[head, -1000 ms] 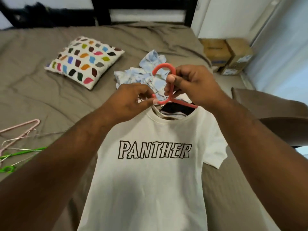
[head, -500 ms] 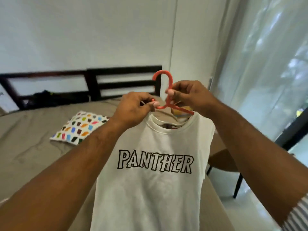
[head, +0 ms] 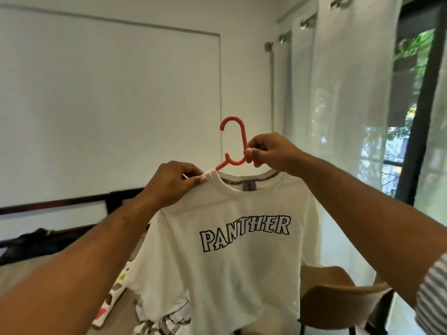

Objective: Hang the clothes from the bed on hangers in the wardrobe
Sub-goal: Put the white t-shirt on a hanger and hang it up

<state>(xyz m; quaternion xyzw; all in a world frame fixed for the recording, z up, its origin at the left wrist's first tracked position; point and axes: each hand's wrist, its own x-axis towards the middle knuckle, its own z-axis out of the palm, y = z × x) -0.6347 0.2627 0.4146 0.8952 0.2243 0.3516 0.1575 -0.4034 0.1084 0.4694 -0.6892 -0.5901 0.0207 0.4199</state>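
One head-worn wide-angle camera faces forward, nearly level, close behind the left hand (head: 174,183) and right hand (head: 271,151); curtain (head: 338,117) at two o'clock.

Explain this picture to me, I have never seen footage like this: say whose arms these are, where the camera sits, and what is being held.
There is no machine here: a person wears one wide-angle camera on the head, so you see their own arms reaching forward. The right hand pinches the neck of a red plastic hanger. The left hand pinches the shoulder of a cream T-shirt printed PANTHER, which hangs on the hanger. Below lies a brown-sheeted bed with a colourful patterned pillow; a tan chair stands to the right.
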